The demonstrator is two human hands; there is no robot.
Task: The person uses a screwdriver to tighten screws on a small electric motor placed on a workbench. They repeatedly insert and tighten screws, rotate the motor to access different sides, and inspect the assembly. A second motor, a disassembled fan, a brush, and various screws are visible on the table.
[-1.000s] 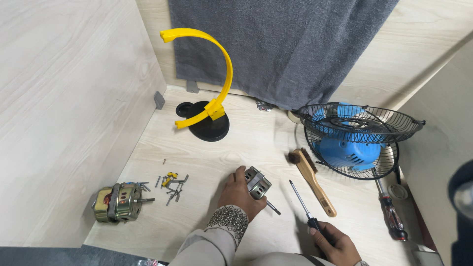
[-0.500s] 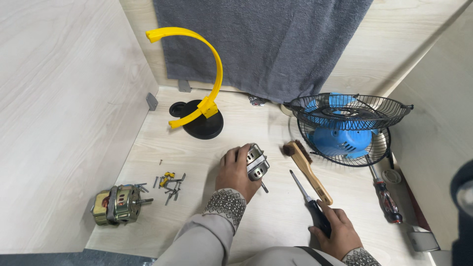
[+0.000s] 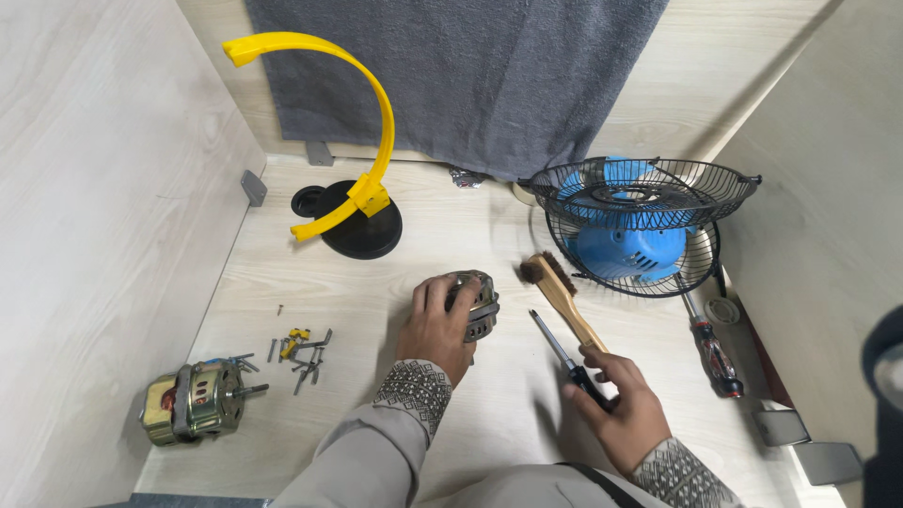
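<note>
My left hand [image 3: 435,325] grips a small grey electric motor [image 3: 477,303] standing on the pale wooden surface, shaft end down. My right hand [image 3: 621,404] holds a black-handled screwdriver [image 3: 562,353], its metal shaft pointing up and to the left toward the motor, the tip a short way off it. A wooden-handled brush [image 3: 562,295] lies just beyond the screwdriver, between the motor and a blue fan [image 3: 628,246] in a black wire cage.
A second, brass-coloured motor [image 3: 195,402] lies at the near left, with several loose screws [image 3: 299,350] beside it. A yellow curved bracket on a black round base [image 3: 359,226] stands at the back. A red-and-black screwdriver [image 3: 713,353] lies at the right. A grey cloth [image 3: 451,75] hangs behind.
My left hand has turned the grey motor upright and shifted it slightly away from me. My right hand has lifted the screwdriver and brought it nearer the motor.
</note>
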